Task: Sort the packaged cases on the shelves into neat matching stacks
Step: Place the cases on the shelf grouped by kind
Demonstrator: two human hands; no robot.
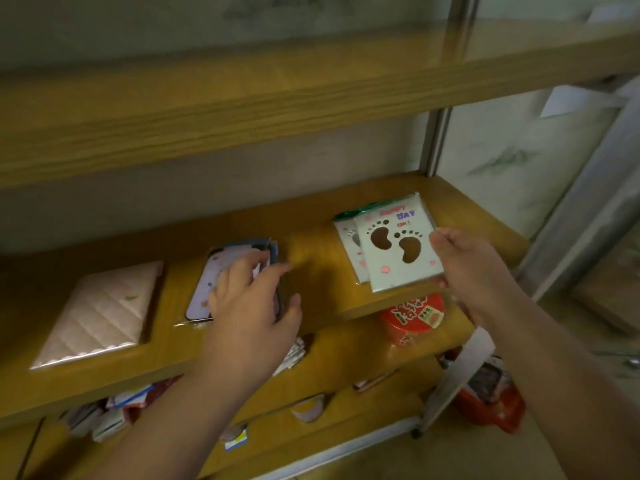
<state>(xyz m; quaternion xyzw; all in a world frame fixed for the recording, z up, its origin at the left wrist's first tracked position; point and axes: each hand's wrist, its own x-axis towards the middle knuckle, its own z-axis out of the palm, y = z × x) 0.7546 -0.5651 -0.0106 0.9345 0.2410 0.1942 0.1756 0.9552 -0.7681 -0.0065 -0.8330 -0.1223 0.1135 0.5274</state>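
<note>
Shelf (311,244): right hand (464,268) grips footprint case (398,251); left hand (249,299), fingers relaxed, rests on lilac case stack (214,271).

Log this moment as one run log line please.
left hand: on lilac case stack | right hand: holds footprint case over matching stack | shelf

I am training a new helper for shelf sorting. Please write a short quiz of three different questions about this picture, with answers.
1. True or false: the right hand holds the white packaged case with two brown footprints.
2. What does the left hand rest on?
3. The pink quilted case lies: A) left of the left hand, B) right of the right hand.

Key: 1 true; 2 the pale lilac packaged case stack; 3 A.
</note>
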